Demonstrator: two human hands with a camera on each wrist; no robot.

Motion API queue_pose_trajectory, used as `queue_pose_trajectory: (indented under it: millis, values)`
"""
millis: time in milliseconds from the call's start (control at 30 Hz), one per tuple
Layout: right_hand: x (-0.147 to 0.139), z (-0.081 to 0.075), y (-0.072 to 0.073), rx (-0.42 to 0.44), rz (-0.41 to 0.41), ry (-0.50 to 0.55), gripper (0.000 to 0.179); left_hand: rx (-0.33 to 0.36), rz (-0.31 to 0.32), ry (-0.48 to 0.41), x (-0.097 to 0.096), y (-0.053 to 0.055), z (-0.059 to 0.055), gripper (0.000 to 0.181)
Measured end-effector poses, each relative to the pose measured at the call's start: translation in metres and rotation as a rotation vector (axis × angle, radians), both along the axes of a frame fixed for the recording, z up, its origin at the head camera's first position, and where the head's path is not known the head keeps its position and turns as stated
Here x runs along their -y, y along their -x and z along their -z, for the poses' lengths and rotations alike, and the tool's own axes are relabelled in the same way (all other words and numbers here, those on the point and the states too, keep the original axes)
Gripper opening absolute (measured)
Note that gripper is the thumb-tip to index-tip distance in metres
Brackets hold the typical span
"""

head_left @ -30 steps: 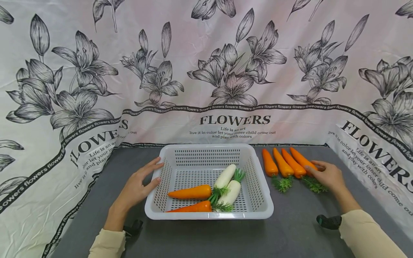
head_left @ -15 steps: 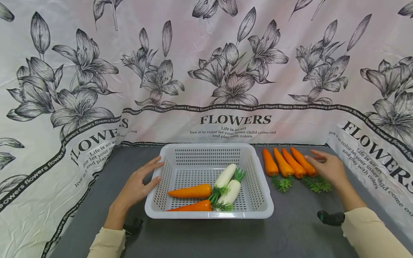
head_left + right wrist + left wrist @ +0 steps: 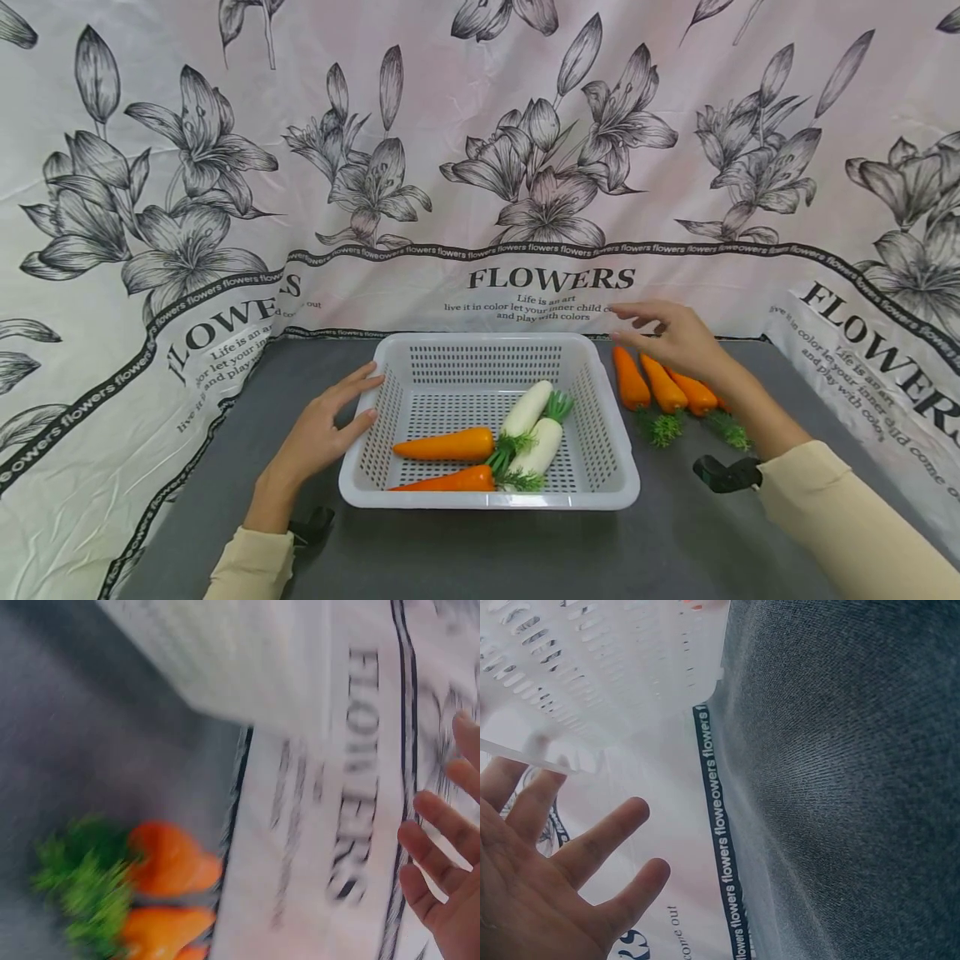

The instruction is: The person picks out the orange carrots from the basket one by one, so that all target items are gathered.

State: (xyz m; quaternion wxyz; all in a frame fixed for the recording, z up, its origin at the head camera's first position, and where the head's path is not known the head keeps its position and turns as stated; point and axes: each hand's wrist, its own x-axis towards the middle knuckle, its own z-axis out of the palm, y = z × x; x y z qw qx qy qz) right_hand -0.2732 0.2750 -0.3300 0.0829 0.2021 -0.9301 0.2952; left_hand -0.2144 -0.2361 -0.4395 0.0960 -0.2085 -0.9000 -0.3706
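Watching from my remote post. Inside the white basket [image 3: 487,500] I count four vegetables: a rear carrot [image 3: 444,444], a front carrot [image 3: 450,479] partly behind the near rim, and two white radishes, one upper [image 3: 527,408], one lower [image 3: 538,450], crowding the right half. Outside, on the grey table [image 3: 465,550], three more carrots show in a row, nearest one [image 3: 632,379] just beside the right wall; a sliver of orange by the wrist suggests a fourth. My reading: the loading is partway along, with that outer row unplaced, or simply being set in order; I cannot tell which.

Right hand [image 3: 675,333]: fingers well spread, nothing between them. It hangs over the far ends of the row, fingertips near the basket's far right corner. The carrots lie below the palm and wrist, apart from the fingers as far as I can see.

Left hand [image 3: 322,425]: fingers spread, holding no vegetable, some fingertips against the basket's left rim. Its carrots lie well apart from them.
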Motion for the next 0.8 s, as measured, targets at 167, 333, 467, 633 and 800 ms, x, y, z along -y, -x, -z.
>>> queue_pose_trajectory:
  millis: [167,333,467,633,800]
  values:
    - [0.046,-0.012,0.007,-0.035,-0.193,-0.082,0.050,-0.003,0.001,-0.002,0.000,-0.001,0.000,0.050]
    - [0.090,-0.015,0.006,-0.014,-0.385,-0.135,0.050,-0.008,0.003,0.001,0.000,-0.001,-0.001,0.050]
    - [0.117,-0.009,0.006,0.007,-0.524,-0.185,0.048,-0.005,0.000,0.006,-0.001,-0.001,-0.001,0.050]
    - [0.144,0.006,0.006,0.084,-0.647,-0.246,0.047,-0.002,-0.003,0.004,0.000,-0.001,0.000,0.050]
    - [0.162,0.023,0.004,0.187,-0.656,-0.361,0.046,-0.001,-0.001,0.001,-0.001,-0.001,0.000,0.050]
